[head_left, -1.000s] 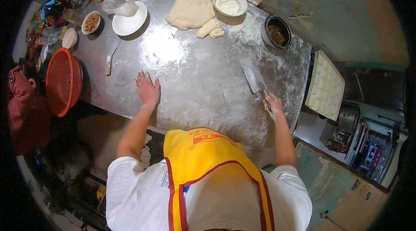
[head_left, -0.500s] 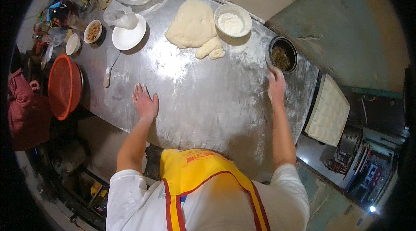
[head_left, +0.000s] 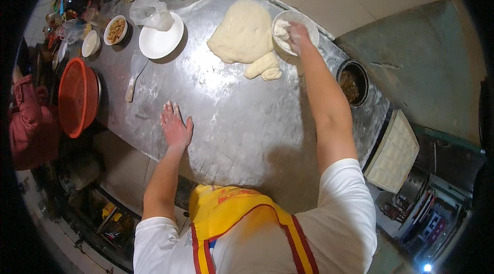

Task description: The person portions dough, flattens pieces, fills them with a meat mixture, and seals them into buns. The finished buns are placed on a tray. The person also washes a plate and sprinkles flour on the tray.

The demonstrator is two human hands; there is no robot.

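My left hand (head_left: 175,128) lies flat on the floury metal worktop (head_left: 221,135), fingers spread and palm down, holding nothing. My right hand (head_left: 298,36) is inside a white bowl (head_left: 312,25) at the far side, over the white flour (head_left: 281,29). Its fingertips are blurred and partly hidden, so their grip does not show. Left of that bowl rests a large slab of pale dough (head_left: 241,33). A small twisted dough piece (head_left: 263,67) touches its near right edge. A dark round pot (head_left: 350,88) with brownish-green contents stands to the right of my right forearm.
To the left are a white plate (head_left: 154,43) with a plastic bag on it, a scraper (head_left: 130,89), a bowl of brown bits (head_left: 115,31), a small bowl (head_left: 91,43) and a red basket (head_left: 77,94). A quilted pale pad (head_left: 393,153) hangs beyond the right edge.
My right hand has moved from beside the dark pot, up and left, into the flour bowl. My left hand stays flat on the worktop. The view has shifted slightly.
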